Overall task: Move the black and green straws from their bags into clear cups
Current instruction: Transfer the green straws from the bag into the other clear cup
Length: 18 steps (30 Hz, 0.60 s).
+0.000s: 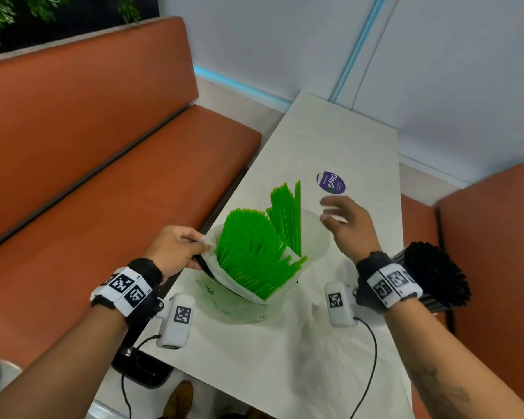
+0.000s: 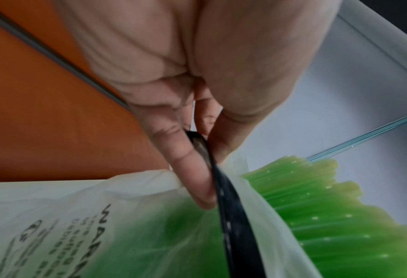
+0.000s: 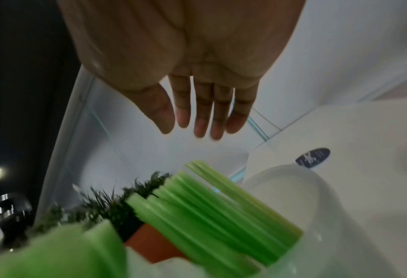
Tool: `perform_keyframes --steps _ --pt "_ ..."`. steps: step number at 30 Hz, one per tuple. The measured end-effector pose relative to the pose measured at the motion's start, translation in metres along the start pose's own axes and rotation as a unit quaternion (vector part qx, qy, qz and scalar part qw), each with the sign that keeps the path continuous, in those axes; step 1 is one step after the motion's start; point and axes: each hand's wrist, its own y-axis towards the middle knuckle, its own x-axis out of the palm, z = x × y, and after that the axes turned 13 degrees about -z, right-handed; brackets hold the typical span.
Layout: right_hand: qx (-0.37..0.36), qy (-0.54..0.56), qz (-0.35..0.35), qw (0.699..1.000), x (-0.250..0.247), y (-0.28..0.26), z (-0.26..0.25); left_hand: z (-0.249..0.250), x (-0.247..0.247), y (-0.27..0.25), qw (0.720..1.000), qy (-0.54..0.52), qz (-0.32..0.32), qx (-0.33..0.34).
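A white plastic bag (image 1: 239, 293) full of green straws (image 1: 248, 252) stands on the white table (image 1: 339, 137). My left hand (image 1: 176, 249) pinches the bag's rim and its black strip (image 2: 231, 222) between thumb and fingers. Just beyond the bag, a small bunch of green straws (image 1: 288, 219) leans in a clear cup (image 1: 315, 237). My right hand (image 1: 345, 220) hovers above the cup's right side, fingers straight and spread, holding nothing. A bundle of black straws (image 1: 433, 273) sticks out behind my right wrist; what holds it is hidden.
An orange bench (image 1: 103, 152) runs along the table's left side, and another orange seat (image 1: 496, 237) is on the right. A purple round sticker (image 1: 331, 182) lies on the table past the cup. Pale walls (image 1: 436, 71) close the far end.
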Motion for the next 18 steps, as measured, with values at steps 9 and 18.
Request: perform_keyframes --steps 9,18 --pt "0.014 0.016 -0.212 0.977 0.049 -0.072 0.011 0.002 0.005 0.003 1.000 0.002 -0.006 0.001" --pt "0.013 0.045 -0.073 0.996 0.083 -0.065 0.008 0.003 0.004 0.001 1.000 0.001 -0.004 -0.003"
